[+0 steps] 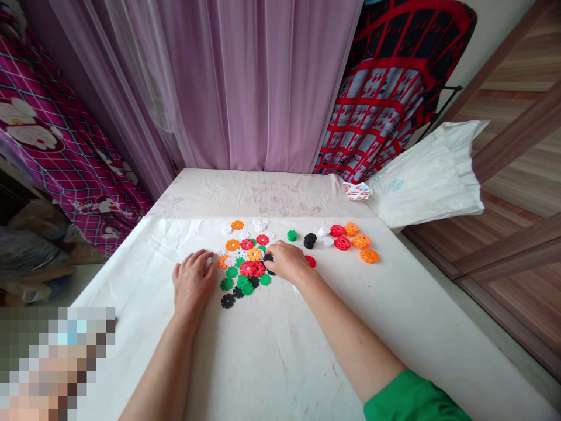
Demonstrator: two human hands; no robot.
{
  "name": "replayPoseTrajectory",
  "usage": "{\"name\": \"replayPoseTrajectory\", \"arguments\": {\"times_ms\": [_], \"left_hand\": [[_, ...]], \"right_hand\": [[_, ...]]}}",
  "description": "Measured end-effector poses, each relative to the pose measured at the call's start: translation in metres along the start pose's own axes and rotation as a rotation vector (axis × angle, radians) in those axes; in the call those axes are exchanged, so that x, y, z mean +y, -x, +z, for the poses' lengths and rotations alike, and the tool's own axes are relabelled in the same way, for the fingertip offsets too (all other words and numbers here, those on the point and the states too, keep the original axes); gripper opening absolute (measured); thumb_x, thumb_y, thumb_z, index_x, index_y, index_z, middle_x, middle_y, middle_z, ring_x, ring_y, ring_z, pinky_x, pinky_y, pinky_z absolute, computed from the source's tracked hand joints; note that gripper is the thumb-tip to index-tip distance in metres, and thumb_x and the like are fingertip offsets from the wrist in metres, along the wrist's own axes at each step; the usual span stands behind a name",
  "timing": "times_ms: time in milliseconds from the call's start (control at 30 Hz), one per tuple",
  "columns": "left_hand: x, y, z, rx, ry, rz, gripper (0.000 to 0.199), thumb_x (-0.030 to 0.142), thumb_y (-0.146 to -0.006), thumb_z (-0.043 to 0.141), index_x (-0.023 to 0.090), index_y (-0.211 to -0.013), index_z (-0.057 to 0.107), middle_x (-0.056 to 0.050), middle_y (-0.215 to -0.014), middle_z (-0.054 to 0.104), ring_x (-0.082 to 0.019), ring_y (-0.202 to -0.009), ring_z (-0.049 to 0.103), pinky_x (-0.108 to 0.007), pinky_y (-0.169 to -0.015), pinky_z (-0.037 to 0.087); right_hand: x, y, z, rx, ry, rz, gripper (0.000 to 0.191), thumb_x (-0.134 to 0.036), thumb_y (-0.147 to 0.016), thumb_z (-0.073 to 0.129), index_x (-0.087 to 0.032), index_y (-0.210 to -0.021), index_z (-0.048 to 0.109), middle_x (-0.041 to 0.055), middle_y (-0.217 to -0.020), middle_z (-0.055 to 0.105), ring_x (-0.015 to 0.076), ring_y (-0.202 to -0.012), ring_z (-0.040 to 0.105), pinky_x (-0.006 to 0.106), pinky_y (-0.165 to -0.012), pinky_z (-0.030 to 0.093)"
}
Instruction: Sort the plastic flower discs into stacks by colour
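My left hand (193, 279) rests on the white tablecloth, fingers apart and holding nothing, at the left edge of a loose spread of flower-shaped discs. My right hand (286, 260) has its fingers closed on a black disc (269, 258) at the right side of that spread. Red discs (247, 268), green discs (245, 284), an orange disc (254, 254) and white ones lie between my hands. A red disc (310, 261) is partly hidden behind my right wrist. The nearest loose black disc (228, 300) lies at the front of the spread.
Right of my hands stand stacks: green (291, 235), black (310, 240), white (324, 232), red (342, 243) and orange (362, 241). A small patterned paper box (358, 191) and a white bag (432, 178) are at the table's back right. Curtains (263, 88) hang behind.
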State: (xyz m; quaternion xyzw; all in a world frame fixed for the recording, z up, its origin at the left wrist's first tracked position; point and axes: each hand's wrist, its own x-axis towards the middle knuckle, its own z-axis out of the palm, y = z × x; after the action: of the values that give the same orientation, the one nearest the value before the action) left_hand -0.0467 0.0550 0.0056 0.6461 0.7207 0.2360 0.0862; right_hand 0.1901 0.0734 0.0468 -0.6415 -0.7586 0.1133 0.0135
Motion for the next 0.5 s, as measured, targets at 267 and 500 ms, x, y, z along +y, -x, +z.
{"name": "replayPoseTrajectory", "arguments": {"times_ms": [267, 500], "left_hand": [[0.0, 0.0, -0.001, -0.008, 0.002, 0.01, 0.036, 0.033, -0.091, 0.044, 0.026, -0.116, 0.068, -0.008, -0.137, 0.062, -0.03, -0.132, 0.049, -0.056, -0.114, 0.027], [0.0, -0.001, -0.002, -0.025, -0.015, 0.007, 0.037, 0.034, -0.092, 0.042, 0.025, -0.117, 0.067, -0.008, -0.139, 0.06, -0.029, -0.134, 0.047, -0.054, -0.115, 0.026]], "right_hand": [[-0.004, -0.002, -0.007, -0.024, 0.026, 0.037, 0.022, -0.028, -0.086, 0.055, -0.024, -0.102, 0.069, 0.0074, -0.112, 0.07, 0.0213, -0.1, 0.065, 0.028, -0.074, 0.043], [0.039, 0.0, -0.007, 0.094, -0.254, 0.141, 0.015, -0.025, -0.085, 0.054, -0.023, -0.083, 0.069, 0.0016, -0.094, 0.074, 0.0167, -0.089, 0.065, 0.025, -0.073, 0.043]]}}
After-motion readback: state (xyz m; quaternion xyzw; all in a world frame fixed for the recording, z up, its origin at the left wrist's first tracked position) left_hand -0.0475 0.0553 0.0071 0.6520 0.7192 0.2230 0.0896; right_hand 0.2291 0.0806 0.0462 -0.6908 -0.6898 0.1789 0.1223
